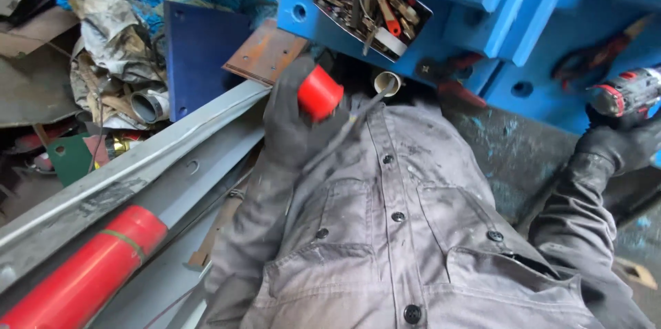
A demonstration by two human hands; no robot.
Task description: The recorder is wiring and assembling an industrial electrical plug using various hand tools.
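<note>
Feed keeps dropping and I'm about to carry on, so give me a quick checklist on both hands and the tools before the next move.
1. Left hand grips red cap: ok.
2. Right hand holds drill: ok.
3. Drill bit fitted: cannot tell, out of frame.
4. Tray of small parts sits on blue frame: ok.
5. Pliers lie untouched on the frame: ok.

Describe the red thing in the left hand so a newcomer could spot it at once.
Start at the blue metal structure across the top, then drop to its lower left edge above the grey shirt. There the gloved left hand grips a short red cylinder. It is far shorter than the long red tube at bottom left.
</note>
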